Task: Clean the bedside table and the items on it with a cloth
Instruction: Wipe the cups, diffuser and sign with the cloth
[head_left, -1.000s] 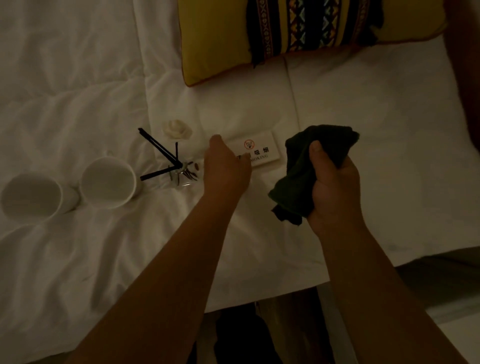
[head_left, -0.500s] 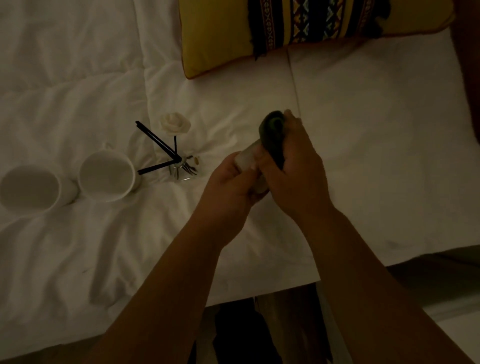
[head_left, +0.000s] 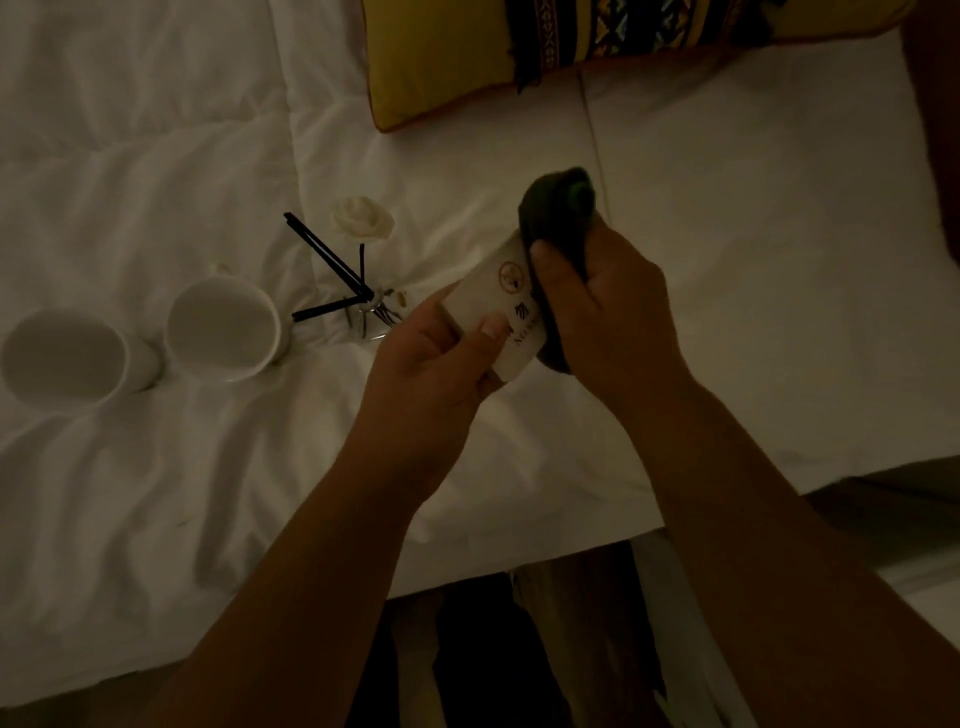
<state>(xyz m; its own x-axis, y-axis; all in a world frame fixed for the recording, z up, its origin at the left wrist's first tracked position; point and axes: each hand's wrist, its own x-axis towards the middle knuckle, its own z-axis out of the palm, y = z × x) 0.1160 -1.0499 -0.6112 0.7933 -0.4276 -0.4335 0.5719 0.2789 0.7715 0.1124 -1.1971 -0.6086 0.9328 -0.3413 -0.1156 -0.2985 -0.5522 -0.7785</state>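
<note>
My left hand (head_left: 431, 364) holds a small white no-smoking sign (head_left: 493, 306) lifted above the white bed cover, thumb pressed on its printed face. My right hand (head_left: 608, 317) grips a dark cloth (head_left: 558, 208) and presses it against the sign's right end. The cloth bunches out above my fingers. The far end of the sign is hidden under the cloth.
Two white mugs (head_left: 223, 327) (head_left: 62, 358) lie on the white bed cover (head_left: 156, 493) at the left. A small glass reed diffuser with black sticks (head_left: 358, 291) and a white flower (head_left: 361, 218) sits between them and my hands. A yellow patterned pillow (head_left: 519, 47) lies at the top.
My left hand picked the sign up off the bed cover. My right hand brought the cloth onto it, and the sign has since turned its printed face towards me.
</note>
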